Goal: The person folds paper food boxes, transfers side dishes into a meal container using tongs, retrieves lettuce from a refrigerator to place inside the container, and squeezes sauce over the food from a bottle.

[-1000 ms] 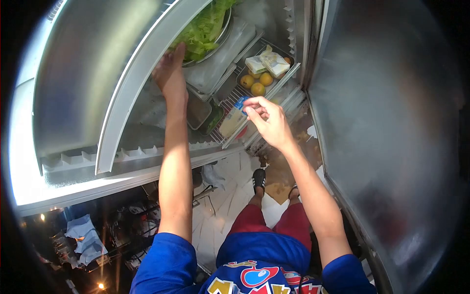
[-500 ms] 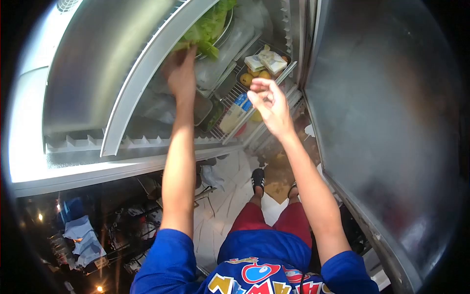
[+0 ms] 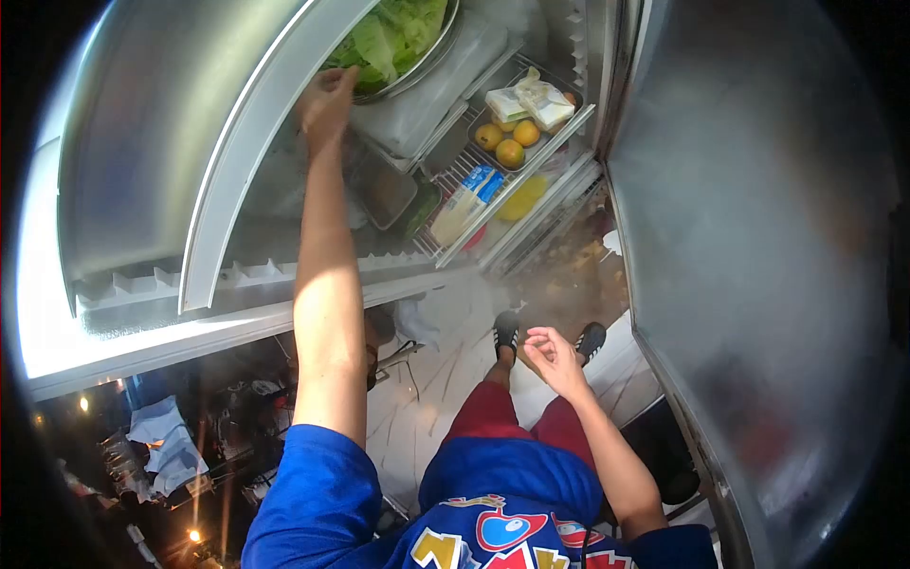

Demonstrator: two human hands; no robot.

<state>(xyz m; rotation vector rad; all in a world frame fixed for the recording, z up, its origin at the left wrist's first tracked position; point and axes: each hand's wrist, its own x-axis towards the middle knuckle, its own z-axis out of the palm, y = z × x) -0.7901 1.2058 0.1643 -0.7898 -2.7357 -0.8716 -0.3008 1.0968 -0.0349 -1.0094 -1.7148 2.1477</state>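
A round metal bowl [image 3: 452,40] full of green lettuce leaves [image 3: 393,38] stands on an upper shelf inside the fridge. My left hand [image 3: 327,102] reaches in at its near left side, fingers curled and closed against the rim; the fingertips are partly hidden. Below the fridge shelves, in front of my legs, hangs my right hand [image 3: 557,362]. It is empty, with the fingers loosely bent and the thumb apart.
Lower racks hold yellow-orange fruits [image 3: 509,152], wrapped white packets [image 3: 542,102], a blue-and-white package [image 3: 466,204] and a clear container [image 3: 384,190]. A curved shelf edge [image 3: 227,142] runs beside my left arm. The fridge door [image 3: 758,237] stands open on the right.
My right hand has drawn back out of the fridge, down towards my legs. My left hand has shifted slightly left and up, and the lettuce leaves sit further inside the bowl.
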